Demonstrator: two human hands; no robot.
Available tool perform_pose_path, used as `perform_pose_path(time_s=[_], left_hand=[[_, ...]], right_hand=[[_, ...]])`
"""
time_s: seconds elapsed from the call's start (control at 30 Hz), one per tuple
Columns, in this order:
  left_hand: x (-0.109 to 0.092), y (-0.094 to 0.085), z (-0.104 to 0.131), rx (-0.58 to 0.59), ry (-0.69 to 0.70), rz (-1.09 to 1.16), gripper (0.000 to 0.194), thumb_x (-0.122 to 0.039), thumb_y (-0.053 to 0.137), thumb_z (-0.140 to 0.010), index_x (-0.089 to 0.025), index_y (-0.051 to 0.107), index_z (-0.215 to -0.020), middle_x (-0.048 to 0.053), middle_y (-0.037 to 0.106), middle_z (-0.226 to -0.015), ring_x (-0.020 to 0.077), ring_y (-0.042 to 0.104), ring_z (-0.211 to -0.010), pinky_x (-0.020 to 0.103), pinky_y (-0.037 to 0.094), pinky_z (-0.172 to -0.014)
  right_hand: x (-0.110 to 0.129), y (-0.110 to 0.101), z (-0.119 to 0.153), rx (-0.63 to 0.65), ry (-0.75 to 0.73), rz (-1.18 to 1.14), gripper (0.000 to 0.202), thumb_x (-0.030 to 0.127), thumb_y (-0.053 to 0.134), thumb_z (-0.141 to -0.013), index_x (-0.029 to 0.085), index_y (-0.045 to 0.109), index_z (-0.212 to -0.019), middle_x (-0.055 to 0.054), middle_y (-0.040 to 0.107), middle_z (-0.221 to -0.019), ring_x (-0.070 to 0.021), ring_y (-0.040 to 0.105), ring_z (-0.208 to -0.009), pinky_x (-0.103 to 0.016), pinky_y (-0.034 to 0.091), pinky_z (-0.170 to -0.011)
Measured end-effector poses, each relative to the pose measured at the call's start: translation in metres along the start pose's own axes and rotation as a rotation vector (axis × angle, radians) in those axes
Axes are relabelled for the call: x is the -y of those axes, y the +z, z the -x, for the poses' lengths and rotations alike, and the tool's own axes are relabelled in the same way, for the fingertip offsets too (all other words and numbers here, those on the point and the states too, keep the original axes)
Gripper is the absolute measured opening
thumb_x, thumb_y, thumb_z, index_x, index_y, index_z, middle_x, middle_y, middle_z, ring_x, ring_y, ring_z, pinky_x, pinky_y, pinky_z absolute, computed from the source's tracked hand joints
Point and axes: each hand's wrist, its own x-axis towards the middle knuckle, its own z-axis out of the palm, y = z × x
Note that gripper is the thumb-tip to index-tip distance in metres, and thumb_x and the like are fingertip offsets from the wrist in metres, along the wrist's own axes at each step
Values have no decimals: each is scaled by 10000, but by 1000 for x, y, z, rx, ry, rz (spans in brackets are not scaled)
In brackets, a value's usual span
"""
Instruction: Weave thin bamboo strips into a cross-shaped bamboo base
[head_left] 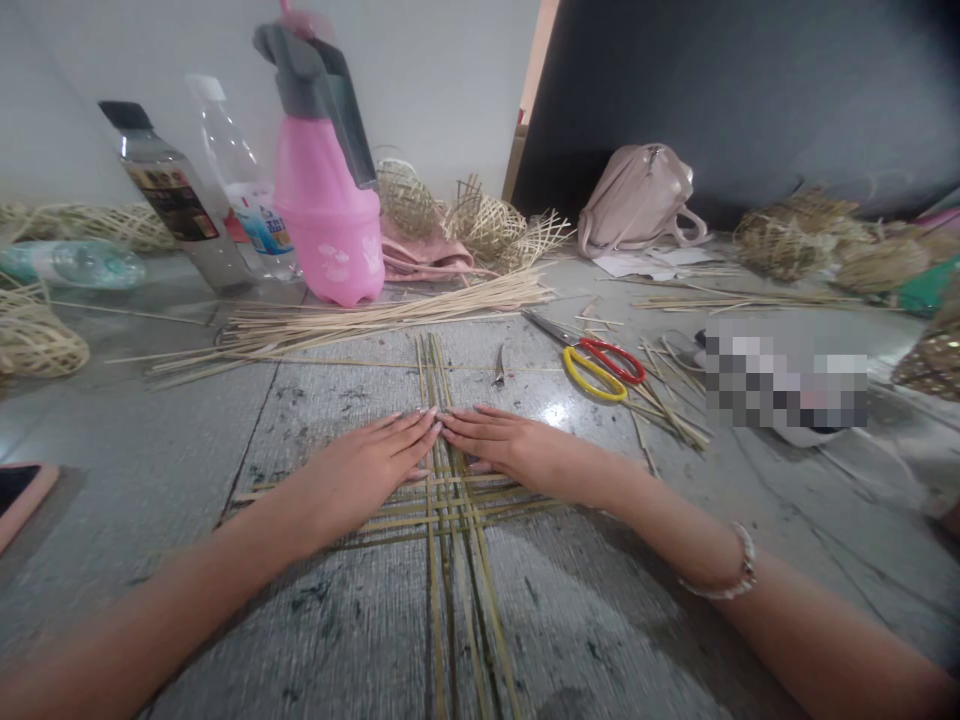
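Observation:
A flat cross of thin green-tan strips (448, 520) lies on the grey surface, lengthwise strips woven over and under crosswise ones. My left hand (367, 465) rests flat on the upper left part of the weave, fingers stretched towards the middle. From the other side my right hand (517, 450) lies flat on the upper right part, its fingers also extended. The fingertips of both hands meet over the lengthwise strips. Neither hand is wrapped round anything. A bracelet circles my right wrist.
Beyond the weave lie loose pale strips (390, 310), a pink spray bottle (330, 220) and plastic bottles (176, 190). Red-and-yellow scissors (600, 368) are at the right, with a pink bag (637, 200) behind. A phone (22, 500) lies at the left edge.

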Motion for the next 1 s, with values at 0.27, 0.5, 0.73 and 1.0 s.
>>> perform_pose_path(time_s=[0.27,0.5,0.73,1.0], left_hand=[[3,2,1,-11,-2,36,437,-326,344,-1056,-118,432,-1429,146,372,-1514,212,361,-1407,379,329,-1151],[3,0,0,5,25,-4,493,-366,238,-1069,-91,459,-1415,148,406,-1491,203,382,-1396,358,311,-1160],[3,-3,-1,-11,26,-7,514,-360,187,-1072,-92,475,-1401,140,422,-1484,198,406,-1382,353,330,-1151],[4,-3,-1,7,36,-22,432,-242,274,-1042,-109,474,-1400,125,425,-1490,201,412,-1380,356,317,-1158]], right_hand=[[6,-2,0,-3,25,-32,443,210,390,-1021,48,417,-1433,-132,409,-1496,-207,296,-1436,-423,267,-1201],[4,2,1,-14,28,-71,449,203,364,-1026,61,399,-1450,-131,391,-1509,-196,273,-1448,-419,240,-1211],[6,4,1,-29,28,-83,450,150,377,-1007,53,401,-1446,-133,407,-1501,-198,285,-1443,-426,245,-1211],[1,7,1,-115,-3,-64,433,54,397,-960,49,489,-1383,-122,492,-1443,-199,367,-1405,-394,312,-1189]])
